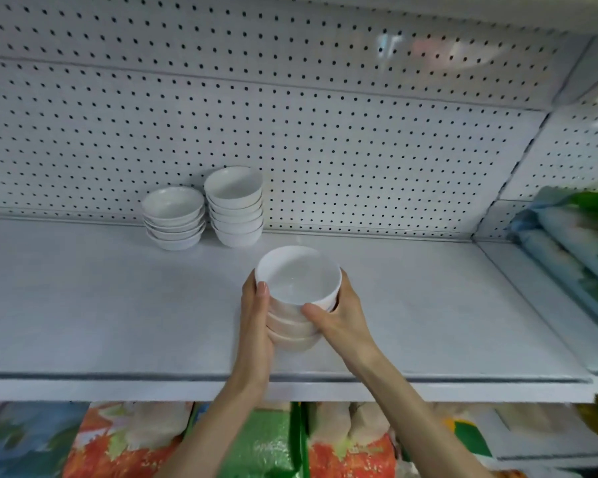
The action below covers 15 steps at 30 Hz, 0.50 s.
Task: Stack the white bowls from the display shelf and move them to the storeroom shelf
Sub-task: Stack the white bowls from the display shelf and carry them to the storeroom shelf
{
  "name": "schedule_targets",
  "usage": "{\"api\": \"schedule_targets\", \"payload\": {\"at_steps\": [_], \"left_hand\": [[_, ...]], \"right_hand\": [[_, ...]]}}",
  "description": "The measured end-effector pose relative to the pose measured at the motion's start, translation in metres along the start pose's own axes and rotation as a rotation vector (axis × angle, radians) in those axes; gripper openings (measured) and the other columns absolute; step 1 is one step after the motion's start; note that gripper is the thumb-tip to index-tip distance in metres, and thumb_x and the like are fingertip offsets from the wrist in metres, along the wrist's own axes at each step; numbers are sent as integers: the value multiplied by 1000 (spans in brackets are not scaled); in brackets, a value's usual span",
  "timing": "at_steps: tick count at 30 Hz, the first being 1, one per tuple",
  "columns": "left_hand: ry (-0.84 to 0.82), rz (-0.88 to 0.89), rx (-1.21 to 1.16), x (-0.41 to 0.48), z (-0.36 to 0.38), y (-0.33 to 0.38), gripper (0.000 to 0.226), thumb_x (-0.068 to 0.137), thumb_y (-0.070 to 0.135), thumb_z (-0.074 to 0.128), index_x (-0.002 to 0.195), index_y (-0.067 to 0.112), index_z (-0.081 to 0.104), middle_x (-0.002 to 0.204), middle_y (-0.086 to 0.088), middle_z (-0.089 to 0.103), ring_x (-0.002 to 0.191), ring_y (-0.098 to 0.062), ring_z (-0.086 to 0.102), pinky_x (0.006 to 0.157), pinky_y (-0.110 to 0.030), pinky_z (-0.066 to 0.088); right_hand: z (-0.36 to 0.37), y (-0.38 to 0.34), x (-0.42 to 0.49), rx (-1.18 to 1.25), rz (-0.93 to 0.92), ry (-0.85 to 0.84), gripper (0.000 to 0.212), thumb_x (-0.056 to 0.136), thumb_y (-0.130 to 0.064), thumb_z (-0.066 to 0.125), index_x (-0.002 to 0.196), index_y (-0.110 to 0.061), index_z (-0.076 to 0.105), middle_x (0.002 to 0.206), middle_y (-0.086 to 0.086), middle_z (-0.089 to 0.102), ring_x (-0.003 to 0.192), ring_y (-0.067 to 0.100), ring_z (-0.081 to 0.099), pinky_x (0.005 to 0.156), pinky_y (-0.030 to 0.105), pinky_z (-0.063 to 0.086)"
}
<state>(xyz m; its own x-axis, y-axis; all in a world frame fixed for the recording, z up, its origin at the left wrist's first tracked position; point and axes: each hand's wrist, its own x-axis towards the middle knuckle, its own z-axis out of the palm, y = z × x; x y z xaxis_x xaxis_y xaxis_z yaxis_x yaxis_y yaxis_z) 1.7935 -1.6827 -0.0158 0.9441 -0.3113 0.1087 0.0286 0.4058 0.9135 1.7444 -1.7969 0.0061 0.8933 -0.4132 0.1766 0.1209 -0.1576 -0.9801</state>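
Head view, left hand and right hand gripping one stack of four white bowls over shelf, low stack and tall stack beyond hands.

The left hand and right hand hide parts of the bowls. The bags are blurry and cut off.

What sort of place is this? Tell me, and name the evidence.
Likely a shop or its storeroom: a white metal shelf with a perforated pegboard back panel, stacked plain white bowls, and colourful printed sacks on the shelf below.
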Motion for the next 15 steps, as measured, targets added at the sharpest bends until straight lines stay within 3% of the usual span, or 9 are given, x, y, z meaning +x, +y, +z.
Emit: {"api": "schedule_targets", "payload": {"at_steps": [10, 15], "left_hand": [[29, 0, 72, 17, -1, -14, 79, 73, 71, 61, 133, 21, 51, 133, -7, 59, 126, -25, 53, 110, -56, 36], [28, -19, 59, 28, -6, -21, 69, 75, 61, 62, 131, 24, 54, 131, -7, 61, 125, -27, 54, 109, -57, 36]], "right_hand": [[-2, 23, 20, 6, -5, -31, 80, 50, -42, 71, 123, -25, 41, 117, -10, 57, 97, -13, 57, 81, 9, 45], [-1, 28, 26, 11, -19, -51, 76, 52, -42, 72, 120, -32, 40, 121, -7, 54, 100, -14, 55, 82, 7, 44]]}}
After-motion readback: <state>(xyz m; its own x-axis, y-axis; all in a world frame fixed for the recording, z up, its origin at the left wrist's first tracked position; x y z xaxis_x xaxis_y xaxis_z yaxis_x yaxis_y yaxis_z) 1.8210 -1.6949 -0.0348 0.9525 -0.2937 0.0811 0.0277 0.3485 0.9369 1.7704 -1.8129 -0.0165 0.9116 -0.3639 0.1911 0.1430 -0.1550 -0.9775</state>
